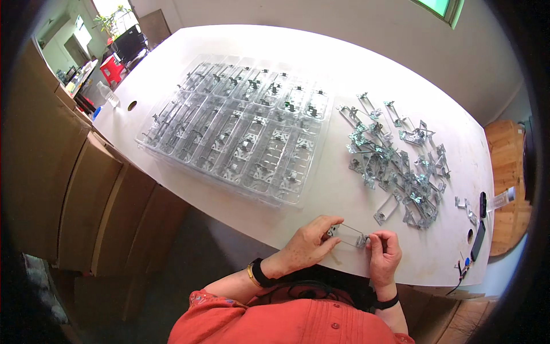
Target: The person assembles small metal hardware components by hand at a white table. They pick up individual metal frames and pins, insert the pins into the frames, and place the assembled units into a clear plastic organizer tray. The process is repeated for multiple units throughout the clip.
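Between my two hands, just above the table's near edge, is a small metal bracket (348, 235) with two thin rods joining its end plates. My left hand (313, 241) grips its left end between thumb and fingers. At the other end, my right hand (383, 252) pinches the plate with thumb and forefinger, the other fingers curled. A loose heap of similar metal brackets (401, 166) lies beyond my right hand. One single bracket (388, 207) sits at the heap's near side. To the left stands a clear plastic compartment tray (209, 172), its slots holding more brackets.
The white table (338, 69) has a cable hole at each end. Toward its right end are a few small metal pieces (467, 209), a black strip-shaped object (478, 241) and a clear bottle (504, 198). Another bottle (107, 94) lies far left. Cardboard boxes (80, 189) line the left side.
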`<action>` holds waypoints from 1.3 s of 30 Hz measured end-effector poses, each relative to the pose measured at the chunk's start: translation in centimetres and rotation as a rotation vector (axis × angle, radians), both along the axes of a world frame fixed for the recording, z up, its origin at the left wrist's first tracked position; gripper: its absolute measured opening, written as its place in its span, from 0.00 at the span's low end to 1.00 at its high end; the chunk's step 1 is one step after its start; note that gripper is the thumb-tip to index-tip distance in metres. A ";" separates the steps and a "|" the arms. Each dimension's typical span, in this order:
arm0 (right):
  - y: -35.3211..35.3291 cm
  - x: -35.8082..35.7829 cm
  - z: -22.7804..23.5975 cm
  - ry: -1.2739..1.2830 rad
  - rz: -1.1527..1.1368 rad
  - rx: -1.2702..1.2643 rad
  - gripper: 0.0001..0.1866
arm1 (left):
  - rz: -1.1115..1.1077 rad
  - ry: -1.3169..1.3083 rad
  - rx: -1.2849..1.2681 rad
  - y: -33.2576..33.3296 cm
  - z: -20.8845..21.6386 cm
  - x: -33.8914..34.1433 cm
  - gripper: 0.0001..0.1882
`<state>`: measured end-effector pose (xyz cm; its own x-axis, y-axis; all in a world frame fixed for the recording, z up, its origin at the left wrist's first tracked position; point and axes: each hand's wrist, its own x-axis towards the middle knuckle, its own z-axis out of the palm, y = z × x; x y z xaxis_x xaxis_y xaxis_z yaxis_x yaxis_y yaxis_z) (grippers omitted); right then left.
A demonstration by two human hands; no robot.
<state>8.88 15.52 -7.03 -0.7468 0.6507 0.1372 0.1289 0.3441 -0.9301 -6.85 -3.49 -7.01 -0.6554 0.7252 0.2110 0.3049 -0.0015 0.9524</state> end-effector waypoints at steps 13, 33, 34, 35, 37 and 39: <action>-0.2 0.0 0.0 0.033 -0.002 -0.028 0.04 | -0.010 -0.014 0.005 0.0 -0.1 0.0 0.25; -0.1 0.0 -0.4 0.054 -0.001 -0.014 0.04 | -0.018 -0.040 -0.002 -0.1 -0.1 0.0 0.26; -0.2 0.0 -0.3 0.055 0.003 -0.008 0.04 | -0.015 -0.043 0.005 -0.1 -0.1 0.1 0.26; -0.3 -0.1 -0.1 0.056 0.007 -0.001 0.04 | -0.017 -0.044 0.002 -0.1 -0.1 0.1 0.26; -0.3 -0.1 0.0 0.049 0.007 -0.007 0.05 | -0.021 -0.046 -0.002 -0.1 -0.2 0.1 0.26; -0.2 0.0 0.0 0.033 0.000 -0.031 0.05 | -0.020 -0.047 -0.010 -0.1 -0.2 0.1 0.26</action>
<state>8.84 15.28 -7.04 -0.7423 0.6550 0.1413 0.0979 0.3146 -0.9442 -6.73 -3.60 -7.23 -0.6499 0.7402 0.1726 0.2594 0.0026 0.9658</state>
